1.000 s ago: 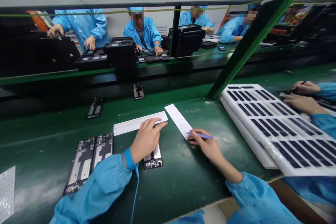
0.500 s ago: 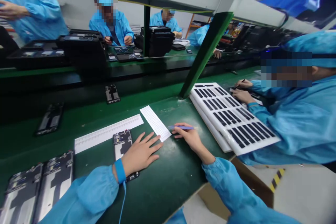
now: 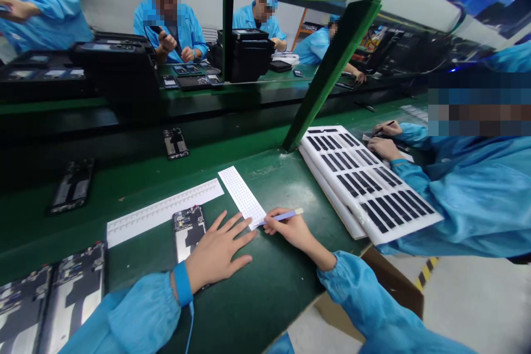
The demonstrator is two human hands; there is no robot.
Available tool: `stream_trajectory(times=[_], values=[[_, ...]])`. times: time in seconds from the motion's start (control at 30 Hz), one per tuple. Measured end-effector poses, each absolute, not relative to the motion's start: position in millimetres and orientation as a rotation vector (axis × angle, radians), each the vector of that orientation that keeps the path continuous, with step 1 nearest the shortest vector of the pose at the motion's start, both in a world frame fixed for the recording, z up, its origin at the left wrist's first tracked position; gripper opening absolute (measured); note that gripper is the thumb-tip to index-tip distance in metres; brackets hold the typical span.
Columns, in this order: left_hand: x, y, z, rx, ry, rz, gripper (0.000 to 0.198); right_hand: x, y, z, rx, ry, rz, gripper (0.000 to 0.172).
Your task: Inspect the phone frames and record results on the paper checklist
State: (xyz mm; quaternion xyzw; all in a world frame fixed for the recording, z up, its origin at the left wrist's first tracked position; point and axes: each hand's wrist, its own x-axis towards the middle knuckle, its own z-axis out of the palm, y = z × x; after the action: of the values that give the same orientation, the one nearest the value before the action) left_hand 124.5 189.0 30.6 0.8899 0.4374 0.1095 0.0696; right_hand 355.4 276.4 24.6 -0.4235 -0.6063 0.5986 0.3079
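Observation:
My left hand (image 3: 219,248) lies with its fingers spread, partly over an opened phone (image 3: 187,232) whose inner parts show. Its fingertips rest at the near end of a narrow white sheet (image 3: 239,192) printed with rows of small marks. In my right hand (image 3: 292,230) is a slim pair of purple tweezers (image 3: 286,215), pinched between thumb and fingers. Their tip reaches the sheet's near right corner; whether it grips anything is too small to tell. A second, longer white strip (image 3: 166,211) lies beyond the phone. A blue band with a cord circles my left wrist.
Two more opened phones (image 3: 77,293) lie at the lower left, and others (image 3: 176,142) sit farther back. White trays of black strips (image 3: 365,177) are stacked to the right, beside a co-worker (image 3: 477,188). A green post (image 3: 332,77) slants up from the bench.
My right hand has moved left and slightly down, bringing the tweezers' tip to the sheet's near corner. My left hand stays spread beside it. The view has shifted slightly.

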Motion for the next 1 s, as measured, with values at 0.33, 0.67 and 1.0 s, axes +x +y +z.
stream_trajectory(times=[0.33, 0.67, 1.0], values=[[125, 189, 31, 2.652, 1.321, 0.359, 0.053, 360, 279, 23, -1.086, -1.669, 1.628, 0.046], [127, 189, 28, 2.660, 1.346, 0.369, 0.052, 369, 283, 36, -0.971, -1.927, 1.596, 0.028], [128, 189, 29, 2.656, 1.350, 0.360, 0.050, 366, 279, 34, -0.983, -1.906, 1.563, 0.027]])
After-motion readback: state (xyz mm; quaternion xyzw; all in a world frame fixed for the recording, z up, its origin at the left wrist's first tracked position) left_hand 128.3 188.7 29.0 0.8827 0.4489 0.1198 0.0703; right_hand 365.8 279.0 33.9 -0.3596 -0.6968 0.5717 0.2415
